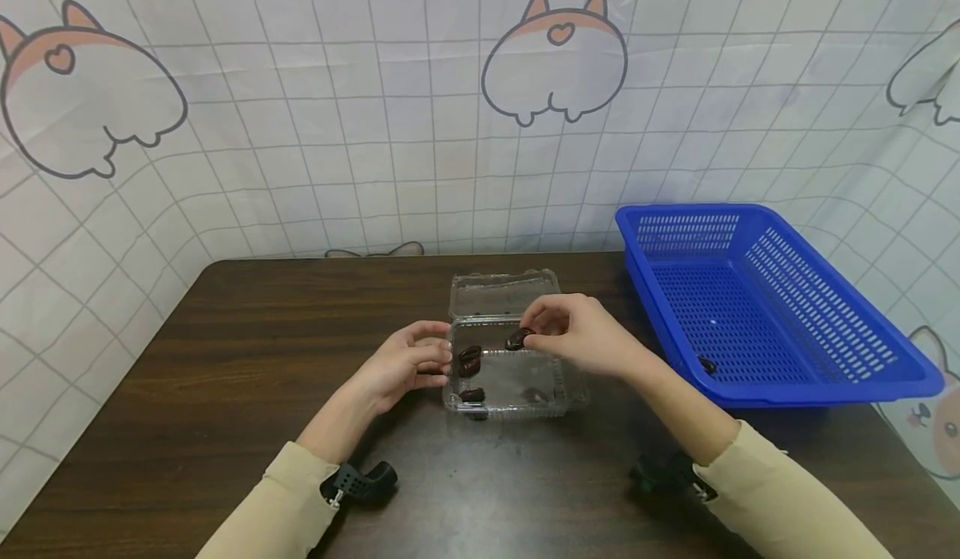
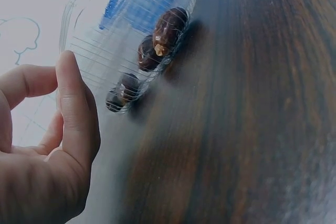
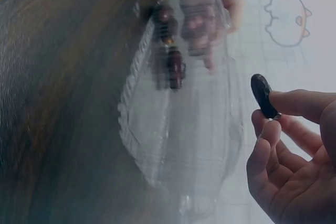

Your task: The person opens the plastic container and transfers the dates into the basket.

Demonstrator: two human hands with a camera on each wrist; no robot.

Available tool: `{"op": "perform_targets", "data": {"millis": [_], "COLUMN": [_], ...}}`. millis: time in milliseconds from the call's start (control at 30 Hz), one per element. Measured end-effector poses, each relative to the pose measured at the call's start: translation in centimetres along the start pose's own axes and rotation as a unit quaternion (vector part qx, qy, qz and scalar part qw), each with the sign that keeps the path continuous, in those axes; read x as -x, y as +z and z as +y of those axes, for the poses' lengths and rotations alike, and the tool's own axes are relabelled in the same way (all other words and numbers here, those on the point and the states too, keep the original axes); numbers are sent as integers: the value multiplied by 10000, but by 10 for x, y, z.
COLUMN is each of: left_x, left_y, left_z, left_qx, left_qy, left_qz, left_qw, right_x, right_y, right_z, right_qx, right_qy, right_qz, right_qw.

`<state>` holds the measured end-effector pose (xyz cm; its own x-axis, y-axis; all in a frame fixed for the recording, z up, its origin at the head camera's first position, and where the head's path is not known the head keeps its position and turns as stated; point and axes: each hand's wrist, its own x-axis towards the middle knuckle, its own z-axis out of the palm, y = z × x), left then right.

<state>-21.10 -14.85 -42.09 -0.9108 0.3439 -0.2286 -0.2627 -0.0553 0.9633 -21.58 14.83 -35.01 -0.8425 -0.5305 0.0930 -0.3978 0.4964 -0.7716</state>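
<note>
A clear plastic box point(image 1: 517, 380) sits on the dark wooden tabletop point(image 1: 285, 326), roughly in the middle of the scene, with its lid point(image 1: 491, 296) hinged open on the far side. The right hand point(image 1: 585, 334) pinches one held date point(image 1: 518, 340), dark and glossy, between thumb and fingers. The grip on it is narrow, and it is over the far right part of the box, apart from the dates lying there. Those boxed dates point(image 1: 469, 366) lie along the left side, some far and some near; the clear wall and its reflections make an exact count uncertain. The left hand point(image 1: 408, 366) lies alongside the left wall of the box, its grip loose around nothing, the fingers seemingly steadying the box from outside; how hard they press I cannot tell.

To the right stands a blue basket point(image 1: 817, 395) with slotted walls. At least one dark piece point(image 1: 707, 365), probably another date, lies inside it near the left wall, toward the near end.

As for progress, the work looks partway through: dates lie in both containers, one is in the fingers and not yet set down, and the lid is not closed. Which way they are being moved, these pictures alone do not settle.
</note>
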Motion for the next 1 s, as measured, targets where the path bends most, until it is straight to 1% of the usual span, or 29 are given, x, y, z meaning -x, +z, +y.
{"op": "perform_targets", "data": {"millis": [167,467,600,1000], "left_x": [0,1,1,-1], "left_y": [0,0,0,-1], "left_z": [0,0,0,-1], "left_qx": [7,27,45,50], "left_qy": [26,5,-12,5], "left_qz": [6,26,34,6], "left_qw": [10000,10000,10000,10000], "right_x": [5,17,22,43], "right_y": [-9,-29,-38,-67], "right_z": [1,5,6,10], "right_qx": [99,27,-47,-29], "right_qy": [115,192,305,586], "right_qz": [151,299,378,804], "right_qw": [9998,9994,9988,9950]}}
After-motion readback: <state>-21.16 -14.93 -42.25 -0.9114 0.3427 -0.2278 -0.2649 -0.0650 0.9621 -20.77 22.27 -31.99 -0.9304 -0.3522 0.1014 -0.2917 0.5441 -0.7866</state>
